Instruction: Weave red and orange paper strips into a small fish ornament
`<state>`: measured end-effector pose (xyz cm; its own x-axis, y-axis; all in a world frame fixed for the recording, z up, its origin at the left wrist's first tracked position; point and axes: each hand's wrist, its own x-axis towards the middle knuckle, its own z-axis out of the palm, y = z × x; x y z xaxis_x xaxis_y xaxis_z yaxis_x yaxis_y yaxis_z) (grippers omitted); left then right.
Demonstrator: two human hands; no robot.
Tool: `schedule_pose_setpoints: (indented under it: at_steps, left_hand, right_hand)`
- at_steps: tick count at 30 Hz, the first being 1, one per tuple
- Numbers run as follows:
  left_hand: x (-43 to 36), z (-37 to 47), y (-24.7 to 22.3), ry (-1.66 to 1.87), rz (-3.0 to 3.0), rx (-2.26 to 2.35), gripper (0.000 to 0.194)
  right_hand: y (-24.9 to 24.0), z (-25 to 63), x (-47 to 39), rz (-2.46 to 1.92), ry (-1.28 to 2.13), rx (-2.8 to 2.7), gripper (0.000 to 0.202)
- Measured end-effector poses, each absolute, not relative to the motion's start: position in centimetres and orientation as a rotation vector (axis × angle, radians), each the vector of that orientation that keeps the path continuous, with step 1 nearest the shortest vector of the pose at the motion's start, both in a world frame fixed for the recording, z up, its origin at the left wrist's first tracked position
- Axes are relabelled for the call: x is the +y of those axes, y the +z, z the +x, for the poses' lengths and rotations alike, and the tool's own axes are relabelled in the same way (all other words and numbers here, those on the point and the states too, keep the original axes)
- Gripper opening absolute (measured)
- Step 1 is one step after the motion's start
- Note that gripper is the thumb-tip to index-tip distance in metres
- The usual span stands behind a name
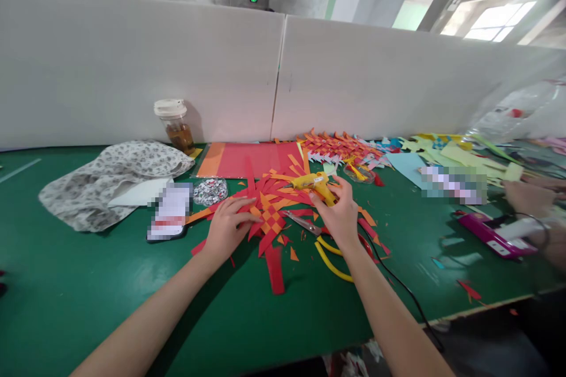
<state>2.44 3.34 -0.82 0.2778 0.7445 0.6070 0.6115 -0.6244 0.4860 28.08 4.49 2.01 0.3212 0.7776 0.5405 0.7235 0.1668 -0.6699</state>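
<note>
So your right hand has the yellow glue gun by its handle, over the paper strips, nozzle pointing left. That grip looks right: probably light hard plastic, and the nozzle end could be hot. Your left hand has its fingertips at the left edge of the woven red-and-orange paper, just left of the scissors; can't tell if it's pinching. Paper's likely featherlight, bendy and easy to crease, so hold it gently by an edge.
</note>
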Motion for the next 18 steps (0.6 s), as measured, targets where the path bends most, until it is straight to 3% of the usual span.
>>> schedule_pose_setpoints:
  at_steps: [9,18]
  left_hand:
    - [3.1,2.2,0.3,1.424,2.263,1.56,0.022]
    - [2.3,2.6,1.1,1.372,1.745,1.354,0.013]
  right_hand:
    - [1.8,28.1,4.6,-1.539,0.028,-1.443,0.062]
    - [1.8,28.0,4.6,-1.534,0.06,-1.449,0.062]
